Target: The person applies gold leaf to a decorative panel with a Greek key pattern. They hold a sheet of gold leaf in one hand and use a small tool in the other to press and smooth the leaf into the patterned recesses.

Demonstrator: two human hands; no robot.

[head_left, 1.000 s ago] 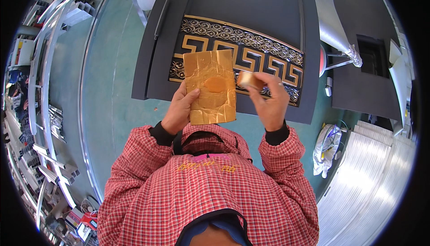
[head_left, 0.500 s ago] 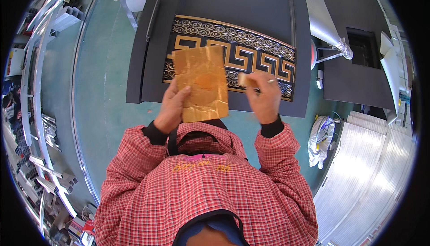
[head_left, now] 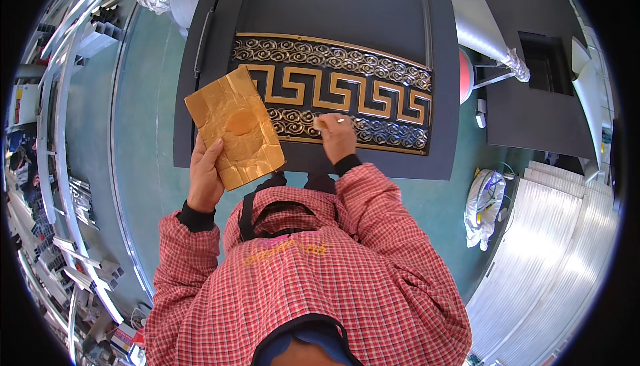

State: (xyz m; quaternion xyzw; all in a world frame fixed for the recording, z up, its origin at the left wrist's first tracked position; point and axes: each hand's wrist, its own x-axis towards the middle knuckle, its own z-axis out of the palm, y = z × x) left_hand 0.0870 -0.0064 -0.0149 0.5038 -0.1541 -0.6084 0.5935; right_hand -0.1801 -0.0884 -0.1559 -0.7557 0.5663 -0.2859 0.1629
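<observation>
My left hand [head_left: 207, 174] grips a flat, crinkled cardboard piece [head_left: 251, 154] coated in gold, its thumb lying on top. A wet-looking gold paint patch [head_left: 241, 123] sits in the middle of the cardboard. Pinched in my right hand [head_left: 339, 138] is a small pale sponge [head_left: 319, 124], held at the lower scroll band of an ornamental panel [head_left: 347, 93]. Gold lines the panel's key pattern and edges; the scrolls look dark, with shiny or golden highlights. The panel is set in a dark grey door [head_left: 333, 6] lying before me. The cardboard covers the panel's lower left corner.
A long handle [head_left: 203, 43] runs along the door's left side. Wrapped rolls [head_left: 480, 19] and another dark panel [head_left: 533, 119] with a rectangular opening lie to the right. Ribbed sheets [head_left: 540, 233] are stacked at lower right; metal profiles [head_left: 100, 36] line the left.
My left hand has carried the cardboard leftward and tilted it, baring more of the panel. My right hand has moved left with the sponge to the lower scroll band.
</observation>
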